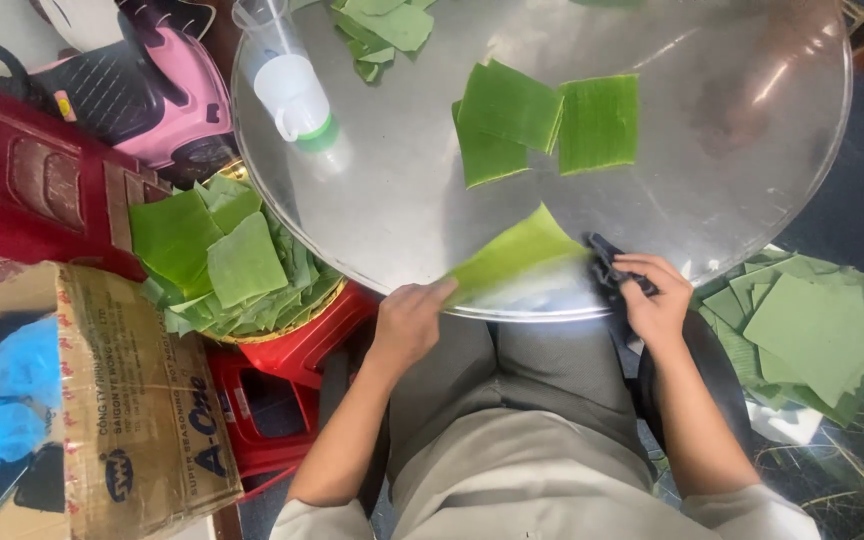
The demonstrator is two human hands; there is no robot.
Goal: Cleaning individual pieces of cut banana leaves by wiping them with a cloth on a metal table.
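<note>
We sit at a round metal tray [752,150], its top edge cut off by the frame; its shine hides detail w/ glare. The cardboard box [142,400] & red crate [32,180] on the left are only partly in view. A basket is mostly buried under a leaf stack [222,260]; another leaf pile [812,330] lies right, on the floor. Our left hand [407,320] pins the banana leaf [517,255] at the tray's near rim, fingers flat. Our right hand [657,300] is clenched round a dark cloth [607,260] touching the leaf's right end. Spray bottle [292,85] lies on the tray, far left.
</note>
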